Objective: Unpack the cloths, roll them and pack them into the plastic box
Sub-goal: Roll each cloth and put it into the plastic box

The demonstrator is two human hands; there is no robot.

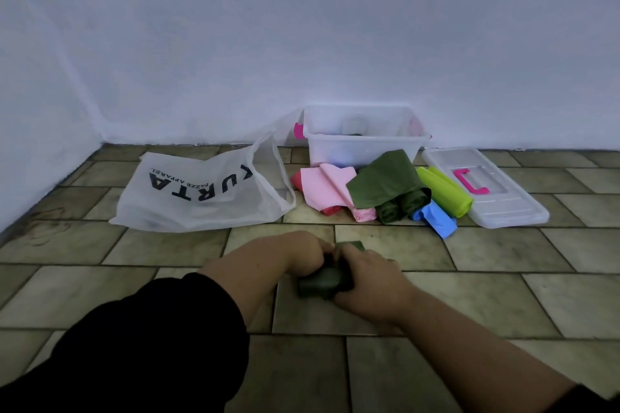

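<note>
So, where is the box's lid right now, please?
In the head view, the clear lid lies flat on the floor right of the plastic box, the lime-green roll against its left edge.

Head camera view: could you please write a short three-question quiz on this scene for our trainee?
1. True or false: the lid sits closed on the plastic box.
2. Which cloth do the left hand and right hand grip together? A) pink B) dark green C) blue
3. Fill in: the white bag lies on the floor to the ___ of the plastic box.
Key: 1 false, the lid lies on the floor right of the box. 2 B, the dark green cloth. 3 left.
</note>
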